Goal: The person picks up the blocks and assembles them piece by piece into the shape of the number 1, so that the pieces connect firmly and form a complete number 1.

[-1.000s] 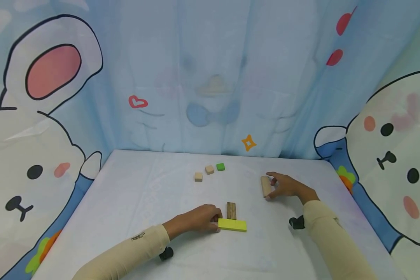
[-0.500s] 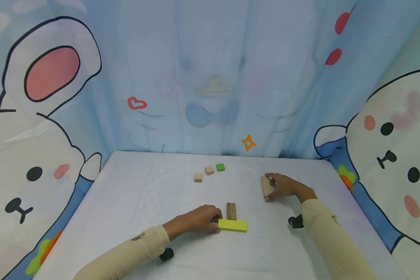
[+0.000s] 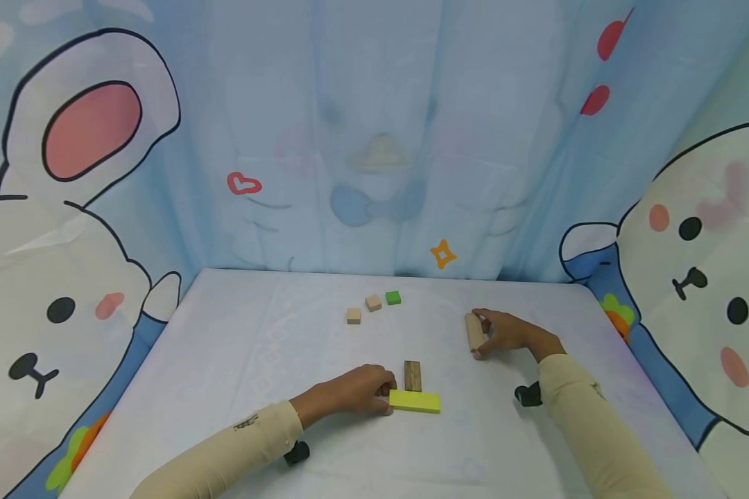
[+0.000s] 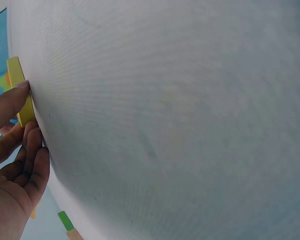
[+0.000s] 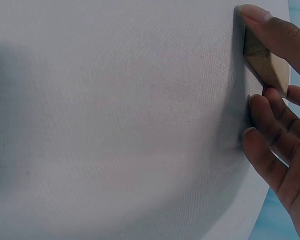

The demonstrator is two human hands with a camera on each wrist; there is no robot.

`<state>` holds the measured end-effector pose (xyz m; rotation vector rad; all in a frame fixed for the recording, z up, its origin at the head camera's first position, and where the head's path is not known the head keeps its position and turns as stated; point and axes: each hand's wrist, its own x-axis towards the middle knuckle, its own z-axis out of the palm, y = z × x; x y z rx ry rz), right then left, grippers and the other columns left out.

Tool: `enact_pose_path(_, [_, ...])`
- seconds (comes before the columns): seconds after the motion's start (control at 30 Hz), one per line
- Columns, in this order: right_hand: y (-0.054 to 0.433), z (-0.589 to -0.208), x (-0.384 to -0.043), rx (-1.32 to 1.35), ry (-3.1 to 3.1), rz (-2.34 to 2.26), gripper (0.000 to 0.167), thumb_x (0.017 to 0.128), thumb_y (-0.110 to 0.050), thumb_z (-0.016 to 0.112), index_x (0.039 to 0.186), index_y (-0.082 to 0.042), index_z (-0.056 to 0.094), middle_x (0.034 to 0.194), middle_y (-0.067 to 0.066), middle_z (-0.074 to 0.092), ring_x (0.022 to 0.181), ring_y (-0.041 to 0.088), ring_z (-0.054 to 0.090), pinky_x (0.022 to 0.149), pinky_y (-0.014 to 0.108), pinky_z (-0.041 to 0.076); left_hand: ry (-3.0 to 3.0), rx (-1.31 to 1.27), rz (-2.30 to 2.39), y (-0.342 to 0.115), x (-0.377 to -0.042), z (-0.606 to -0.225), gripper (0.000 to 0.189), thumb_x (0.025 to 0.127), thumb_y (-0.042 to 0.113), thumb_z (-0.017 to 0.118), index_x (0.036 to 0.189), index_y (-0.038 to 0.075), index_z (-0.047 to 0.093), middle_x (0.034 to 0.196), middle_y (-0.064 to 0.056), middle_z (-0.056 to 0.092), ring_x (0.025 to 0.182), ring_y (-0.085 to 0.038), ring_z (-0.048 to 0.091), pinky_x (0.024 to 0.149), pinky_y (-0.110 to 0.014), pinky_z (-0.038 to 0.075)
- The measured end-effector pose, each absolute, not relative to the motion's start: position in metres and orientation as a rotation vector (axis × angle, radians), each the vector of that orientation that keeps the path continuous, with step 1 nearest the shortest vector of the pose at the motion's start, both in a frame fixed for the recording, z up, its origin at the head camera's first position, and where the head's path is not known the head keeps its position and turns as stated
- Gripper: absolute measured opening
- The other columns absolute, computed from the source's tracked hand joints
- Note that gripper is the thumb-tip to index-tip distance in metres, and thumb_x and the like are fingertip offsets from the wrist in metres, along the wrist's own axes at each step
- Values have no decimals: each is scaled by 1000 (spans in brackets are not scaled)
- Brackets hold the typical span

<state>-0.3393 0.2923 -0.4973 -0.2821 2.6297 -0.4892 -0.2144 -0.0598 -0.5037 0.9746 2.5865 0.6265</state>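
Note:
My left hand (image 3: 358,389) pinches the left end of a flat yellow block (image 3: 415,401) lying on the table. In the left wrist view the thumb presses the face of that yellow block (image 4: 15,70), with fingers at its lower end. Just behind it a brown wood-grain block (image 3: 412,375) points away from me, its near end at the yellow one. Farther right, my right hand (image 3: 508,331) holds a long light wooden block (image 3: 474,333) by its two ends, thumb on the near end. In the right wrist view the wooden block (image 5: 272,67) shows angled faces between thumb and fingers.
Toward the back of the white table (image 3: 274,339) lie two small wooden cubes, the left cube (image 3: 354,316) and the right cube (image 3: 373,303), beside a small green block (image 3: 393,298). A printed blue curtain (image 3: 374,235) hangs behind the table. Black wrist cameras hang under both sleeves.

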Motion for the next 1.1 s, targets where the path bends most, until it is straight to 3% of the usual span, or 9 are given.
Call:
enact_pose_path(0.4, [296, -497, -337, -293, 2614, -550, 111, 71, -44, 89, 156, -5, 29, 128, 19, 55, 109, 33, 51, 100, 59, 44, 2588, 977, 624, -60, -215, -505, 30, 88, 23, 79, 113, 11, 69, 91, 10, 61, 79, 0, 51, 72, -16, 45])
enact_pose_path(1.1, [298, -497, -338, -377, 2617, -634, 103, 72, -37, 90, 151, 0, 35, 111, 12, 57, 98, 26, 51, 84, 40, 45, 2583, 982, 619, -60, -214, -503, 30, 89, 24, 78, 113, 10, 69, 92, 9, 61, 80, 0, 52, 73, -16, 45])
